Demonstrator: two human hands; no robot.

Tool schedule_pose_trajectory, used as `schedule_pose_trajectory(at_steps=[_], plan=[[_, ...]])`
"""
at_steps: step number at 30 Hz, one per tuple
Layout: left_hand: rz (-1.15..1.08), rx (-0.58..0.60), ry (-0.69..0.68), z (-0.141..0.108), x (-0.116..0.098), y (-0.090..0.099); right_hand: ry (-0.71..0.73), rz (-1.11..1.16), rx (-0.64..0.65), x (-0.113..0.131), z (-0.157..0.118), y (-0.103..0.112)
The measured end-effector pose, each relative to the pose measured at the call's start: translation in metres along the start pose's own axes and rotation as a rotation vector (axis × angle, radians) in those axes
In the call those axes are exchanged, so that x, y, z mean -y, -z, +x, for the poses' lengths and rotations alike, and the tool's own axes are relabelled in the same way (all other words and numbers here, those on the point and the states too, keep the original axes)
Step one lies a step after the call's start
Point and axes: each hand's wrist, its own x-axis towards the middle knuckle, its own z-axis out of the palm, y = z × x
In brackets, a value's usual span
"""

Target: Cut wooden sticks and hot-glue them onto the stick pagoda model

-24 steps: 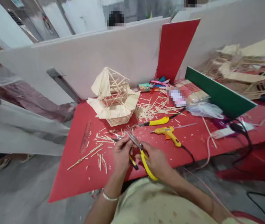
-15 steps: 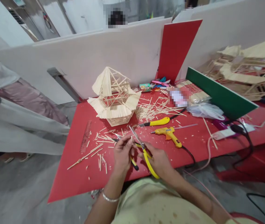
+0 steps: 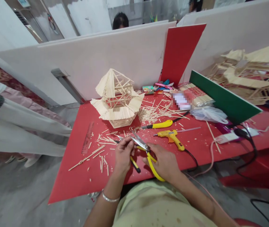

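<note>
Yellow-handled scissors [image 3: 150, 160] sit in the right hand [image 3: 164, 159], above the bench [image 3: 70, 183] near its front edge; the long axis slants, parted blades [image 3: 139, 143] pointing toward the far left corner. The left hand [image 3: 123, 156] is pinched beside the blade tips; I cannot tell whether around anything. Beyond, the glue gun [image 3: 171, 136] bears a label [image 3: 180, 146] too small to read.
</note>
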Motion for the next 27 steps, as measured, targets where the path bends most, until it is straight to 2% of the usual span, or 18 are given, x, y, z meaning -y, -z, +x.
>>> schedule_pose_trajectory(at_steps=[5,12,18,27], plan=[[0.054,0.021,-0.044,0.0034,-0.0004,0.0046,0.014,-0.072,0.009,0.0017,0.0024,0.0041],[0.060,0.023,-0.023,0.0050,0.0010,0.0053,-0.019,-0.017,-0.011,-0.0009,0.0027,-0.0020],[0.058,0.025,-0.023,0.0061,0.0013,0.0055,0.018,-0.228,-0.102,-0.0005,0.0033,-0.0026],[0.115,0.031,0.022,0.0017,-0.0031,-0.0001,0.018,-0.266,-0.116,-0.0031,0.0015,-0.0011]])
